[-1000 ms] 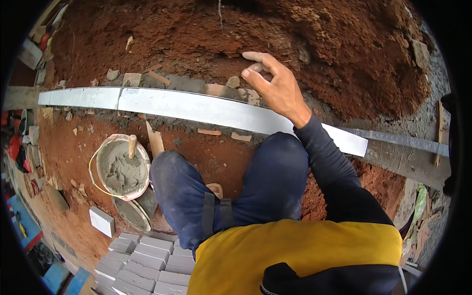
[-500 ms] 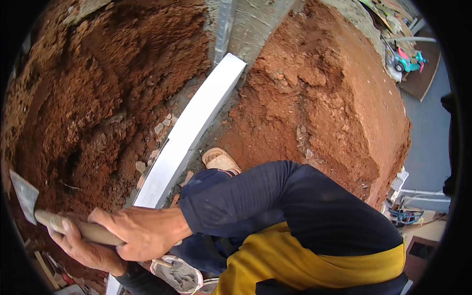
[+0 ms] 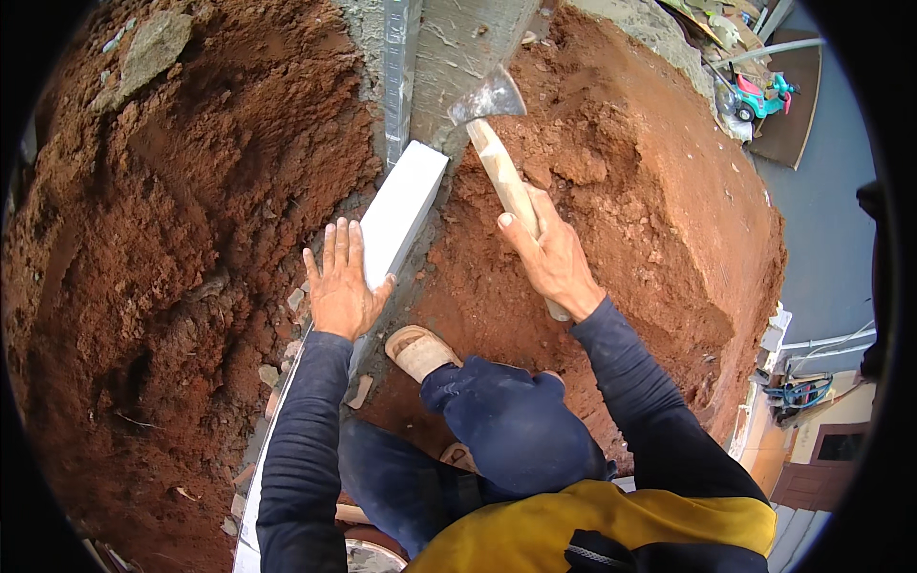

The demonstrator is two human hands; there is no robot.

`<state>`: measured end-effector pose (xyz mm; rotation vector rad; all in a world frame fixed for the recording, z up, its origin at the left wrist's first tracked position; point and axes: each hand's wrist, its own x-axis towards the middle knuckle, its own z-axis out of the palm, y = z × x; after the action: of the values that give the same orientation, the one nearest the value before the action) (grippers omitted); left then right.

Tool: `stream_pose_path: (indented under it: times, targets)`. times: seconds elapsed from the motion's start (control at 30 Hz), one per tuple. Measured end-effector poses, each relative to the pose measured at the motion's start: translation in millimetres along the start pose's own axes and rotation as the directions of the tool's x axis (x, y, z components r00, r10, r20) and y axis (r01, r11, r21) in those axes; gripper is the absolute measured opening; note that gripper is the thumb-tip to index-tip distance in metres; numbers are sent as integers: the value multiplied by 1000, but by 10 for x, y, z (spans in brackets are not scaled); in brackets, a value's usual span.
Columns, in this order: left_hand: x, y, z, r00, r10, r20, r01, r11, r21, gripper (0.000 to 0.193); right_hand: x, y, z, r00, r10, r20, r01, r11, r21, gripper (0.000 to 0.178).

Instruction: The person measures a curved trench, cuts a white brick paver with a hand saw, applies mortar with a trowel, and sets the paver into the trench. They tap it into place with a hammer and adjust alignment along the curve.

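Observation:
My right hand (image 3: 554,258) is closed round the pale wooden handle of a hatchet (image 3: 501,167), held over the red soil to the right of a white block row (image 3: 406,205). Its metal head points up and away, near the foot of the grey wall (image 3: 473,43). With fingers stretched out flat, my left hand (image 3: 344,286) rests on the white block row at its left edge, holding nothing. The near part of the row is hidden under my left hand and forearm.
Banks of red soil (image 3: 162,248) rise on both sides of the row. A metal profile (image 3: 394,81) stands upright at its far end. My sandalled foot (image 3: 420,351) is right of the row. At the lower edge sits a partly hidden bucket (image 3: 373,557); a toy vehicle (image 3: 762,95) lies far right.
The hatchet has swung from the far left across to the right of the row, now in my right hand alone. My left hand has let go of it and lies on the white row.

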<state>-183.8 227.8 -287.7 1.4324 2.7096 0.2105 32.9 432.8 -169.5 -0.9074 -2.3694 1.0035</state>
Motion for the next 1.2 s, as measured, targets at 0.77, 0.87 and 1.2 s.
stream_pose_path:
  times: [0.77, 0.87, 1.2]
  targets:
    - [6, -28, 16, 998, -23, 50, 25, 999, -22, 100, 472, 382, 610, 919, 170, 357, -2, 905, -426, 44]
    - [14, -45, 27, 999, -37, 33, 37, 999, -7, 100, 466, 369, 562, 962, 53, 270, 34, 951, -308, 46]
    - [14, -32, 90, 1000, -10, 8, 10, 1000, 11, 98, 472, 356, 585, 916, 162, 366, 19, 896, -444, 47]
